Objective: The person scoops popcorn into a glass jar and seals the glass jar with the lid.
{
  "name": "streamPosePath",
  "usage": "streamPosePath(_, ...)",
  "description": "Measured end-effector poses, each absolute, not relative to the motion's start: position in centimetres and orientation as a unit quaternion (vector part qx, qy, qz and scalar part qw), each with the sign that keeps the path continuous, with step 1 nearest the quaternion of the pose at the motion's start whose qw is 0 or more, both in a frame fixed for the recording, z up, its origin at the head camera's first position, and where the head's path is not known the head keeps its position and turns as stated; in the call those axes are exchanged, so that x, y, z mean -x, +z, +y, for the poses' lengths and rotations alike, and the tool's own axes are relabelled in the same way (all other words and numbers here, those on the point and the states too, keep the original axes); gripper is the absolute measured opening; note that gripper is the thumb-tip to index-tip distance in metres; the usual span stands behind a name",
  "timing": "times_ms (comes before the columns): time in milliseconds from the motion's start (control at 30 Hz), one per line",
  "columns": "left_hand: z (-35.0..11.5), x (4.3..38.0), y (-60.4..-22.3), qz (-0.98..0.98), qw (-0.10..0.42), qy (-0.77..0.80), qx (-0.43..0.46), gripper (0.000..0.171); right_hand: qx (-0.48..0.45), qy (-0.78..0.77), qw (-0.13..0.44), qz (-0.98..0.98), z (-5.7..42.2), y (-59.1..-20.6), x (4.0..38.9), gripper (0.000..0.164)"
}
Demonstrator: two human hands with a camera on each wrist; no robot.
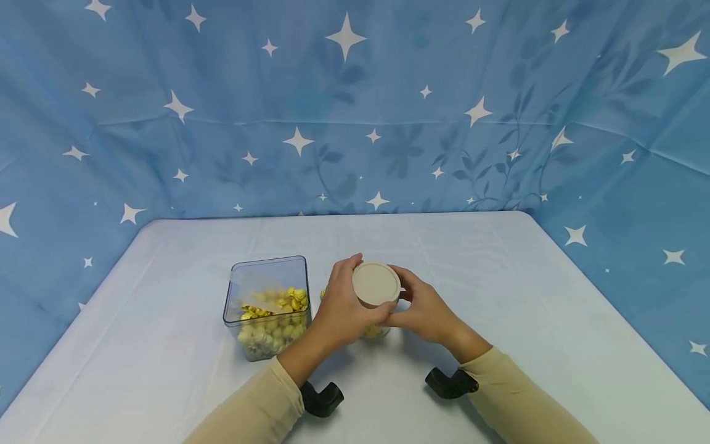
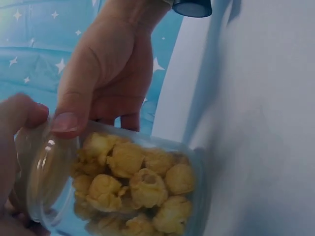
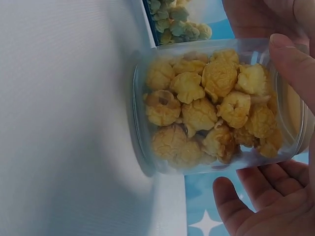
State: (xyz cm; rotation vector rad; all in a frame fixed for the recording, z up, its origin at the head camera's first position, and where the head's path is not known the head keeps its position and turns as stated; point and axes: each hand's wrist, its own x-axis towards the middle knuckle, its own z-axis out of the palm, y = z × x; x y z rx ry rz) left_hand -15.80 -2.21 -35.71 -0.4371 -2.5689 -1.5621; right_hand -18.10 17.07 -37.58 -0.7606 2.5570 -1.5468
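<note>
A small clear plastic jar of caramel-coloured popcorn [image 3: 202, 108] stands on the white tabletop, mostly hidden behind the hands in the head view. Its round beige lid [image 1: 376, 283] is on top. My left hand [image 1: 346, 305] curls round the lid's left side, the thumb along the near edge. From the right, my right hand [image 1: 424, 308] holds the lid between thumb and fingers; the thumbs meet in front. In the left wrist view, the right hand [image 2: 106, 73] has its thumb at the jar's neck. Some right fingers [image 3: 229, 199] hang beside the jar.
Left of the jar is an open, clear square container [image 1: 266, 345] partly filled with yellow popcorn, with a pale scoop-like piece [image 1: 266, 303] lying in it. The white-covered table [image 1: 499, 259] ends at a blue star-patterned curtain [image 1: 388, 154].
</note>
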Motion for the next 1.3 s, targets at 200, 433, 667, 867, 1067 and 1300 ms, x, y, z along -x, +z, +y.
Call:
streamPosePath(200,-2.45,15.72,-35.44,-0.844,0.021,-0.516,0.146,0.107,0.251,-0.5,0.031,0.829,17.19,-37.59,18.17,0.086)
streamPosePath(433,-2.37,15.8,-35.68,-0.84,0.043,-0.516,0.161,0.098,0.243,-0.5,0.03,0.831,17.03,-37.65,18.07,0.086)
streamPosePath(667,-2.61,15.83,-35.8,-0.824,0.031,-0.542,0.163,0.104,0.252,-0.5,0.023,0.828,17.12,-37.8,18.21,0.086)
streamPosePath(867,-2.38,15.81,-35.88,-0.829,0.056,-0.539,0.138,0.105,0.248,-0.498,0.023,0.831,17.08,-37.78,18.1,0.087)
streamPosePath(1067,-2.86,15.93,-35.79,-0.834,0.041,-0.524,0.165,0.095,0.254,-0.488,0.017,0.835,16.96,-37.67,18.1,0.085)
streamPosePath(1300,-3.13,15.81,-35.89,-0.826,0.024,-0.536,0.175,0.097,0.257,-0.482,0.015,0.837,17.14,-37.92,18.25,0.084)
